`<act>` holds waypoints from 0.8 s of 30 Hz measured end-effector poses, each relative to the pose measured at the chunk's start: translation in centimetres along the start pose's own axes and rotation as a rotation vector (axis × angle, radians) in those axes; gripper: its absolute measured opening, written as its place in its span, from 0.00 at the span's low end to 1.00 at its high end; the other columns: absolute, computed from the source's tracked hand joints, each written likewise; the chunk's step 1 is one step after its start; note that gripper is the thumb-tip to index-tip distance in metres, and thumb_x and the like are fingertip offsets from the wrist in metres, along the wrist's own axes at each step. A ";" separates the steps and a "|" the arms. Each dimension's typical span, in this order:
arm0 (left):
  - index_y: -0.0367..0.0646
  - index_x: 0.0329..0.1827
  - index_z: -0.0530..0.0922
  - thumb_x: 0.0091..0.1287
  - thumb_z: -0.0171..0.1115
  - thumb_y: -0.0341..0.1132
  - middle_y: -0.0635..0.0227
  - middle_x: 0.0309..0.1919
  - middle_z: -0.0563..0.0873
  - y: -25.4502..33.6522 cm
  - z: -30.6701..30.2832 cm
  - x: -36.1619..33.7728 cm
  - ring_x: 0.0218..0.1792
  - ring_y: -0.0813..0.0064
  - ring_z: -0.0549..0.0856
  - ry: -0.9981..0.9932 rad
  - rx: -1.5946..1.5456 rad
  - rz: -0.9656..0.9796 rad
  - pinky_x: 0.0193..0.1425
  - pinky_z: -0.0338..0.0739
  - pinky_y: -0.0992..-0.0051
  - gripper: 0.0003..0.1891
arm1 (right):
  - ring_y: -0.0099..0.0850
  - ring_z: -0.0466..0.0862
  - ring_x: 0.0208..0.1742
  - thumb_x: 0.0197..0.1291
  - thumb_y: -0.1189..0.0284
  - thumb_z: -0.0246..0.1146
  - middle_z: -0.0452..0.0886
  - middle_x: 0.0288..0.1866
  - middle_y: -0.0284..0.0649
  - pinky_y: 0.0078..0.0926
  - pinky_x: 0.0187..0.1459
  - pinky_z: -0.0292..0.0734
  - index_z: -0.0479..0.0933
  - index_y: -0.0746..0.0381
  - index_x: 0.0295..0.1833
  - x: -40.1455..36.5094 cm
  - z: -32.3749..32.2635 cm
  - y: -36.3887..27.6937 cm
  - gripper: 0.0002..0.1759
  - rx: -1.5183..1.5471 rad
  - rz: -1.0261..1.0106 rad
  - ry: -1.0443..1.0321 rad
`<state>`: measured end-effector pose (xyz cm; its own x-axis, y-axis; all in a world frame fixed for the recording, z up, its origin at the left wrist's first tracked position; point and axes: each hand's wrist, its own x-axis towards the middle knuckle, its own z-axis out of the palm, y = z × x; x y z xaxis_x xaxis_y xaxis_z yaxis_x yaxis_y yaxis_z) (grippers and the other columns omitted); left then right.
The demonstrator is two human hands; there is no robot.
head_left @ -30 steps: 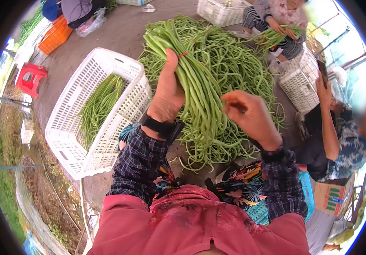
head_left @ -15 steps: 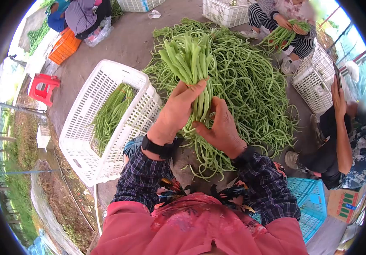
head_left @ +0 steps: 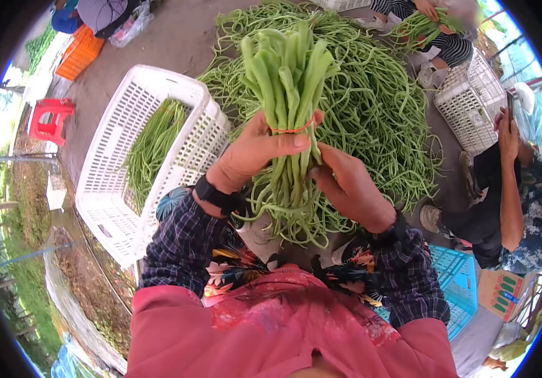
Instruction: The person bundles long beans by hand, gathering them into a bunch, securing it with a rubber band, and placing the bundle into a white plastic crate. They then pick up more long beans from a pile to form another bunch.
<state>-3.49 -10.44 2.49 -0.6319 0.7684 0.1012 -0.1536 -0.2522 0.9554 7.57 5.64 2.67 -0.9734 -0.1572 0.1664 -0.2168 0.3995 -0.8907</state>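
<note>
both hands (head_left: 296, 164) hold a banded bundle of long green beans (head_left: 288, 82) upright.

Red-pink top, floral front — dark plaid sleeves (head_left: 175, 242), black wristband (head_left: 216, 194) — floral trousers (head_left: 353, 268).

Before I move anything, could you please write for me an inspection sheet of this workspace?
Surface: bare brown ground.
Job's things: bundle of long green beans with red band; loose bean pile beyond; white crate on the left holds more beans.
Clutter: red stool and orange crate at left; blue crate and cardboard box at right.
Hands: left hand grips the bundle near the band; right hand has fingers at its side, grip unclear.
Cables: nothing seen near the hands.
Surroundings: other people, one holding beans.
</note>
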 end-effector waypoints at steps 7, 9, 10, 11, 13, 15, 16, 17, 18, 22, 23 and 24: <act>0.41 0.57 0.67 0.61 0.56 0.60 0.59 0.47 0.79 -2.0 -0.3 1.3 0.48 0.67 0.79 0.004 -0.433 -0.160 0.52 0.75 0.67 0.33 | 0.43 0.75 0.36 0.55 0.80 0.54 0.75 0.37 0.48 0.33 0.37 0.71 0.69 0.69 0.51 1.4 -2.3 -1.0 0.16 0.051 0.112 0.106; 0.41 0.59 0.65 0.60 0.55 0.62 0.60 0.45 0.80 -2.5 0.0 1.1 0.47 0.69 0.80 0.000 -0.450 -0.193 0.51 0.76 0.68 0.35 | 0.25 0.75 0.30 0.59 0.81 0.52 0.74 0.32 0.37 0.22 0.31 0.69 0.67 0.68 0.52 1.1 -2.1 -1.0 0.15 0.585 0.308 0.123; 0.40 0.60 0.64 0.60 0.55 0.62 0.61 0.46 0.79 -2.8 0.2 1.2 0.47 0.70 0.80 0.015 -0.450 -0.186 0.51 0.76 0.69 0.36 | 0.16 0.71 0.29 0.62 0.79 0.53 0.72 0.32 0.30 0.15 0.29 0.67 0.67 0.67 0.53 1.4 -2.3 -1.3 0.14 0.646 0.339 0.110; 0.40 0.61 0.63 0.60 0.55 0.63 0.62 0.47 0.79 -3.0 0.5 1.2 0.46 0.71 0.80 0.032 -0.451 -0.180 0.50 0.76 0.70 0.38 | 0.16 0.71 0.29 0.62 0.79 0.53 0.72 0.32 0.30 0.15 0.29 0.67 0.67 0.67 0.53 1.6 -2.2 -1.3 0.14 0.647 0.339 0.114; 0.40 0.62 0.63 0.61 0.54 0.62 0.64 0.48 0.78 -3.0 1.5 1.4 0.47 0.73 0.80 0.026 -0.366 -0.186 0.50 0.77 0.71 0.37 | 0.18 0.72 0.29 0.63 0.77 0.55 0.72 0.30 0.32 0.17 0.30 0.69 0.67 0.67 0.52 1.5 -2.0 -1.0 0.13 0.419 0.291 0.148; 0.41 0.62 0.64 0.64 0.52 0.60 0.66 0.50 0.77 -3.7 1.9 1.7 0.47 0.75 0.80 0.120 -0.202 -0.190 0.49 0.78 0.72 0.34 | 0.27 0.78 0.29 0.61 0.77 0.56 0.77 0.31 0.38 0.24 0.31 0.73 0.69 0.67 0.52 1.6 -1.3 0.1 0.13 0.159 0.172 0.241; 0.41 0.59 0.66 0.65 0.50 0.59 0.66 0.47 0.78 -3.1 2.2 1.7 0.43 0.76 0.80 0.145 -0.204 -0.222 0.45 0.79 0.73 0.31 | 0.34 0.79 0.31 0.60 0.77 0.57 0.78 0.33 0.43 0.28 0.33 0.75 0.70 0.67 0.51 1.7 -1.1 1.1 0.14 -0.049 0.049 0.311; 0.41 0.59 0.66 0.65 0.50 0.59 0.66 0.47 0.78 -3.2 2.2 1.8 0.43 0.76 0.80 0.137 -0.205 -0.226 0.45 0.79 0.73 0.31 | 0.41 0.81 0.33 0.60 0.76 0.57 0.79 0.35 0.47 0.33 0.35 0.76 0.71 0.66 0.51 1.5 -1.1 1.4 0.14 -0.262 -0.075 0.380; 0.42 0.58 0.67 0.65 0.50 0.60 0.66 0.45 0.79 -3.2 1.4 2.7 0.41 0.76 0.81 0.160 -0.291 -0.220 0.43 0.79 0.74 0.31 | 0.48 0.79 0.37 0.58 0.77 0.58 0.79 0.39 0.50 0.37 0.36 0.76 0.72 0.65 0.51 2.0 -1.2 1.2 0.14 -0.256 -0.080 0.411; 0.39 0.54 0.69 0.64 0.49 0.62 0.66 0.37 0.80 -2.2 0.9 3.5 0.35 0.76 0.81 0.270 -0.434 -0.194 0.39 0.79 0.75 0.32 | 0.48 0.80 0.37 0.58 0.77 0.56 0.79 0.38 0.50 0.38 0.36 0.76 0.72 0.64 0.51 1.0 -0.3 2.2 0.14 -0.365 -0.051 0.389; 0.37 0.54 0.69 0.64 0.49 0.62 0.66 0.35 0.80 -1.7 0.9 3.5 0.33 0.76 0.81 0.306 -0.452 -0.166 0.39 0.79 0.74 0.33 | 0.48 0.80 0.37 0.58 0.77 0.56 0.79 0.38 0.50 0.38 0.36 0.76 0.72 0.64 0.51 0.7 -0.1 2.4 0.14 -0.364 -0.052 0.385; 0.35 0.52 0.69 0.63 0.49 0.63 0.66 0.33 0.79 -1.4 0.9 3.6 0.32 0.75 0.80 0.310 -0.409 -0.178 0.39 0.79 0.74 0.34 | 0.48 0.80 0.37 0.58 0.76 0.56 0.79 0.37 0.50 0.38 0.36 0.76 0.72 0.64 0.50 0.5 -0.1 2.7 0.13 -0.355 -0.056 0.418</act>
<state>-4.80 -6.79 1.75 -0.7538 0.6266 -0.1979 -0.5230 -0.3898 0.7580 6.49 6.78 0.39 -0.8905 0.1562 0.4274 -0.2102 0.6919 -0.6907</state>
